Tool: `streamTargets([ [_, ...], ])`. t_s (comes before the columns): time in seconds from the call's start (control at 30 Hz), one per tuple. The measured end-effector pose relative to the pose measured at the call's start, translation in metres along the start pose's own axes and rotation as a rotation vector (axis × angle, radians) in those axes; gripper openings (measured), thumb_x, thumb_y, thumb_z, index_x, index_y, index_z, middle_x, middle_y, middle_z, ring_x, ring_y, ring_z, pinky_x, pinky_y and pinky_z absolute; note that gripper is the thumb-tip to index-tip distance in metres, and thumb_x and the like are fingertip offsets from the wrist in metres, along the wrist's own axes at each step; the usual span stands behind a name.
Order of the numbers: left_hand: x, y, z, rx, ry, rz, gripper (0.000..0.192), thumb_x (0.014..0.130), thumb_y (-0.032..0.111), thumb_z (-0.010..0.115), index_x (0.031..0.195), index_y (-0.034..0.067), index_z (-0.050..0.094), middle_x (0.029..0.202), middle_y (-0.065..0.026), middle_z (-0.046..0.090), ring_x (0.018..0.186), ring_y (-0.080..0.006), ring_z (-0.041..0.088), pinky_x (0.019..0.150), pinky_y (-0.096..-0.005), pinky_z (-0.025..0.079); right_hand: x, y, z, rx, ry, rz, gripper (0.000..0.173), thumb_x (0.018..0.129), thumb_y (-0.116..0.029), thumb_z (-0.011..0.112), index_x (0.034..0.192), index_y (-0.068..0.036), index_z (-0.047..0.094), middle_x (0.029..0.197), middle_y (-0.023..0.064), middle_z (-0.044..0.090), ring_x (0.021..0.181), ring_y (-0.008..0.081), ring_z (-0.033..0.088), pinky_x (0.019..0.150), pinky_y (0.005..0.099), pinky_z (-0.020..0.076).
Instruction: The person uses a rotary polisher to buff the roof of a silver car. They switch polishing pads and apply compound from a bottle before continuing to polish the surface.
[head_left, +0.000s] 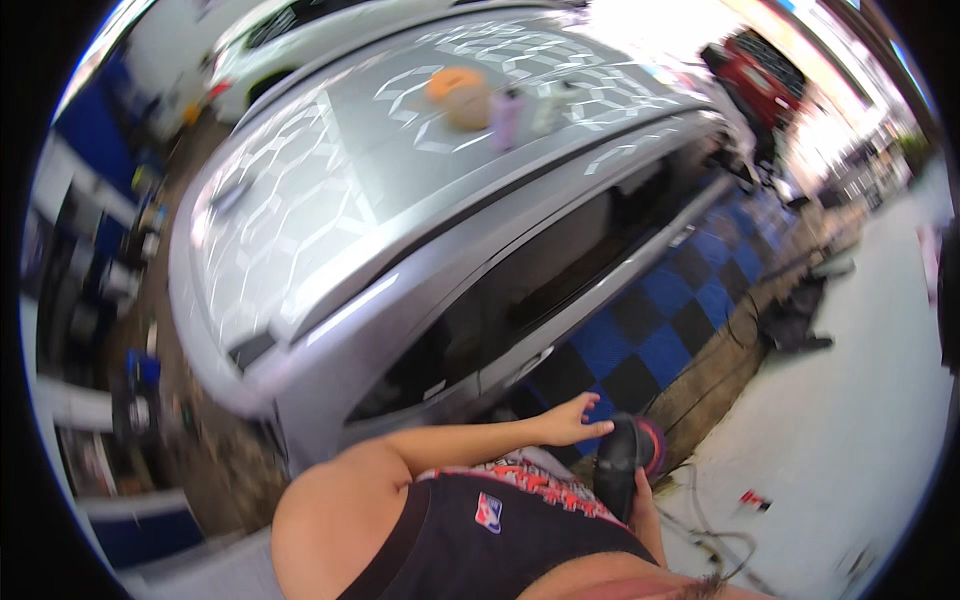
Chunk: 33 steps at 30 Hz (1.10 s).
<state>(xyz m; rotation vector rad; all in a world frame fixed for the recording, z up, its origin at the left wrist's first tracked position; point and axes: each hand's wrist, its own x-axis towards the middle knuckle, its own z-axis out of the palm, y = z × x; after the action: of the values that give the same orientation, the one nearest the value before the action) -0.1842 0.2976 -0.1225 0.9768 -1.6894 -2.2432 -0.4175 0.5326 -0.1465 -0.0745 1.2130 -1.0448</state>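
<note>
My right hand (643, 499) grips a black power tool (616, 469), which looks like a car polisher, low in front of my body. Its round head carries a purple and orange disc (654, 448). My left hand (566, 422) is beside the tool's head, fingers apart, thumb close to the casing; whether it touches is unclear. Ahead of me stands a silver car (360, 150) with light strips reflected on its roof. An orange pad (452, 81), a tan round pad (468, 106), a lilac bottle (506, 120) and a whitish bottle (551, 109) rest blurred on the roof.
Blue and black floor tiles (660, 341) lie beside the car. Cables (701, 510) run over the floor at right, near a dark item (799, 311) by the pale wall. Another white car (300, 45) is behind, a red vehicle (757, 79) at upper right, and cluttered shelving at left.
</note>
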Motion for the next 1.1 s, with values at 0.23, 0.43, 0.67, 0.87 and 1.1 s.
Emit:
streamTargets([
  [0.23,-0.084,0.004,-0.031,-0.563,0.764,0.44,0.076,0.088,0.025,0.088,0.151,0.007,0.048,0.127,-0.0048,0.064,0.119,-0.0174,0.06,0.105,-0.0363,0.049,0.084,-0.086,0.204,-0.358,-0.611,0.497,0.079,0.101,-0.068,0.051,0.139,0.0,0.059,0.12,0.0227,0.073,0.102,0.0372,0.075,0.092,0.0476,0.0611],
  [0.43,-0.181,0.027,-0.092,-0.871,1.096,0.759,0.042,0.092,0.018,0.084,0.122,0.004,0.058,0.11,-0.0079,0.071,0.098,-0.0145,0.069,0.087,-0.0319,0.058,0.103,-0.055,0.305,-0.551,-0.867,0.253,0.083,0.099,-0.07,0.056,0.138,0.003,0.06,0.122,0.0163,0.073,0.105,0.0284,0.074,0.092,0.0423,0.061],
  [0.67,-0.307,0.006,-0.212,-0.831,1.574,0.948,0.037,0.09,0.015,0.087,0.115,0.001,0.064,0.106,-0.0078,0.071,0.092,-0.0163,0.069,0.084,-0.0338,0.059,0.065,-0.008,0.375,-1.603,-0.934,-0.52,0.097,0.079,-0.043,0.088,0.153,-0.002,0.042,0.127,0.0236,0.07,0.112,0.0352,0.072,0.098,0.0441,0.0551],
  [0.87,-0.45,-0.018,-0.385,-0.759,1.691,0.939,0.049,0.087,0.027,0.091,0.115,-0.005,0.067,0.102,-0.0137,0.073,0.086,-0.0251,0.073,0.081,-0.0398,0.061,0.091,0.053,0.565,-1.666,-0.913,-0.638,0.071,0.083,-0.026,0.075,0.142,0.005,0.049,0.115,0.0336,0.07,0.112,0.0489,0.068,0.096,0.0502,0.054],
  [1.1,-0.472,-0.033,-0.471,-0.702,1.805,0.634,0.045,0.094,0.02,0.083,0.113,-0.016,0.064,0.102,-0.021,0.073,0.081,-0.0298,0.074,0.073,-0.0473,0.063,0.107,0.087,0.632,-1.534,-0.935,-0.291,0.038,0.083,-0.009,0.06,0.117,0.007,0.057,0.072,0.0185,0.066,0.059,0.0266,0.068,0.058,0.0396,0.0561],
])
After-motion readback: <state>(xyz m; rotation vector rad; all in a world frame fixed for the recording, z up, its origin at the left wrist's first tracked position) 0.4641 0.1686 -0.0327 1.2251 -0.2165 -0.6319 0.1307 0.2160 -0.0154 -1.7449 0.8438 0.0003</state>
